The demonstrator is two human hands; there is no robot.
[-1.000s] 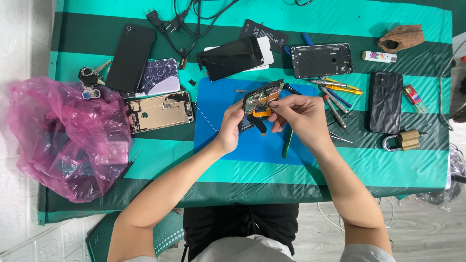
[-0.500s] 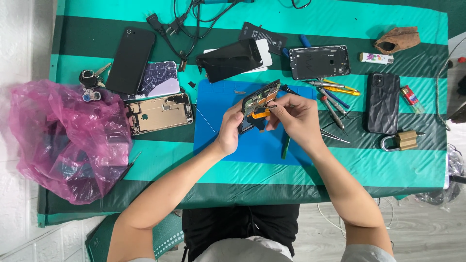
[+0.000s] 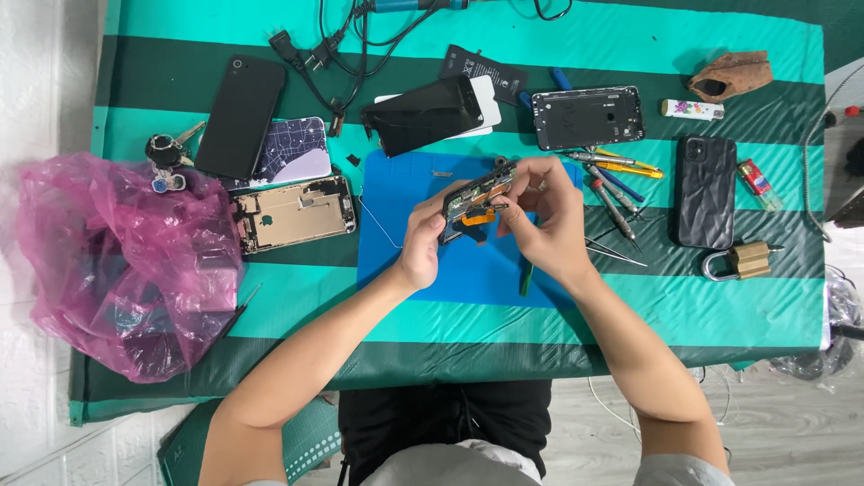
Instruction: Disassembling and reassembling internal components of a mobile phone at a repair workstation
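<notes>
Nearest to me: both forearms come up from the bottom edge and meet over the blue work mat, which lies mid-table on the green striped cloth. My left hand is curled around the lower-left end of an opened phone body, fingers closed on its edge, lifting it tilted above the mat. My right hand is closed on the phone's upper-right end, thumb + fingers pinched by the exposed inner parts w/ orange flex. A thin green-handled tool pokes out below the right palm; can't tell if it's gripped or just lying on the mat.

Left of the mat: another opened phone frame, gold-ish inside, flat on the cloth. Further left a crumpled pink plastic bag, w/ a bunch of keys just above it.

Right of the mat: tweezers, a cluster of screwdrivers, then a black phone in case, a brass padlock below it, a lighter beside it.

Far side: a black phone face down, a patterned phone case, a detached black screen, a dark phone housing, a flat battery, tangled black cables, a brown pouch.
</notes>
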